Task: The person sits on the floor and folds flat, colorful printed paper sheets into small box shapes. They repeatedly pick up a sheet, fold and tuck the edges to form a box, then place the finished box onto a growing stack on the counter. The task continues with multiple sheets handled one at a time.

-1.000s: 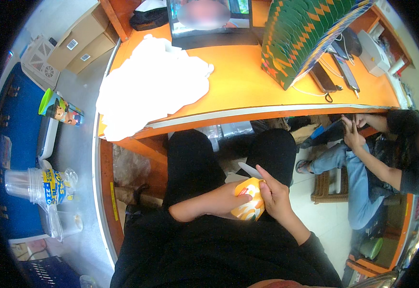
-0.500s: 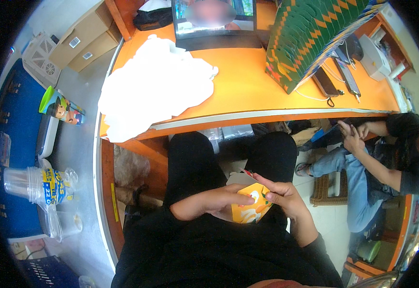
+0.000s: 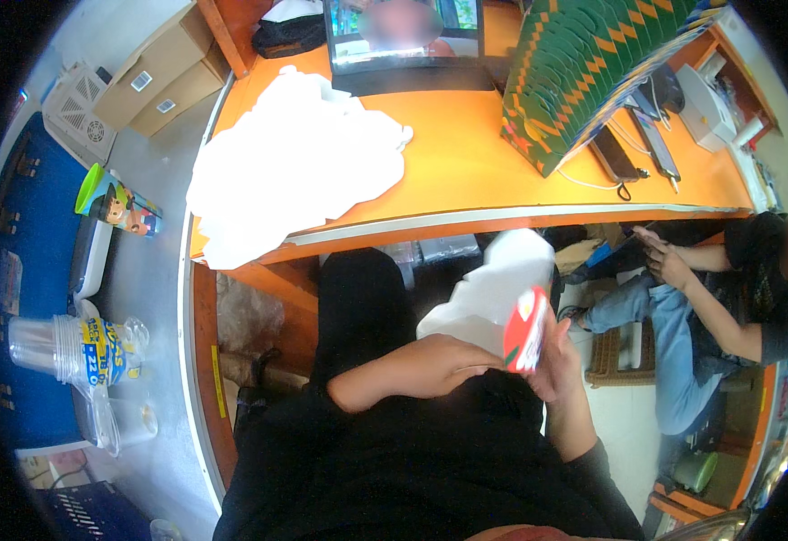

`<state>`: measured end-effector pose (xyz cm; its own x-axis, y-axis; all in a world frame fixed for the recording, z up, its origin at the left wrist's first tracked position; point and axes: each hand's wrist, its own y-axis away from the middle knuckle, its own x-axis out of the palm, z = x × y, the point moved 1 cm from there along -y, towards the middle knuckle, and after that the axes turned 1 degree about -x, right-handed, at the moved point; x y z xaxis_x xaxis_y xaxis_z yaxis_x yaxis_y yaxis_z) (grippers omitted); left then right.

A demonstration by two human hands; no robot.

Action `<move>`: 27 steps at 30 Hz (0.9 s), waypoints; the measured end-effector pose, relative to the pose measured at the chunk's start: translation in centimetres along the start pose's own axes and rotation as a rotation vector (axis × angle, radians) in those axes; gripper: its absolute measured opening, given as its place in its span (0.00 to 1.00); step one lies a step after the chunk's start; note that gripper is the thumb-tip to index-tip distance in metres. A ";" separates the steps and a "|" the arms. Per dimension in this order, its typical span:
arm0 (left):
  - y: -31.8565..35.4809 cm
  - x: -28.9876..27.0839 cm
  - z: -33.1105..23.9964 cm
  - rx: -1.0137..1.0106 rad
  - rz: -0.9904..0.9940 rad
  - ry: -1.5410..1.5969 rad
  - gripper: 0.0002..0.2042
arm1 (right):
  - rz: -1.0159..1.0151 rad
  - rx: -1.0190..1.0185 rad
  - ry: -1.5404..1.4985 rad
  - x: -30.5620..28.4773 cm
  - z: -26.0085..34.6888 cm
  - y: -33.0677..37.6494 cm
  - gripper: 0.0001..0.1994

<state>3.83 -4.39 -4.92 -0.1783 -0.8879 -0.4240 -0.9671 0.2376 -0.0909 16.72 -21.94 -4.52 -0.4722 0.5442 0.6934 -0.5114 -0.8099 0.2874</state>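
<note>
A piece of printed card, white on the side facing me and wavy along its edge, stands tilted over my lap. A red printed flap with white and yellow marks folds over at its right end. My left hand closes on the card's lower edge, its fingertips partly hidden. On the other side, my right hand grips the card by the red flap, thumb and fingers round it. A bright white heap, too overexposed to make out, lies on the orange desk ahead.
A green patterned stack of cards leans on the desk beside phones and cables. A laptop stands behind. To the left, a metal counter holds a cartoon cup and stacked plastic cups. A seated person is at right.
The card has turned and opened out: its orange printed side faced me before, and now the white side and red flap show. It reaches farther toward the desk.
</note>
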 end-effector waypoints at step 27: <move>1.7 -1.2 -1.1 -0.424 0.229 1.150 0.42 | 0.057 -0.578 1.176 0.1 -1.2 0.4 0.33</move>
<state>2.22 -3.39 -3.55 -0.1982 -0.7231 0.6617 -0.8370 0.4761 0.2697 15.60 -21.93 -5.12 -0.6931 0.6147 -0.3765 -0.5630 -0.7878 -0.2497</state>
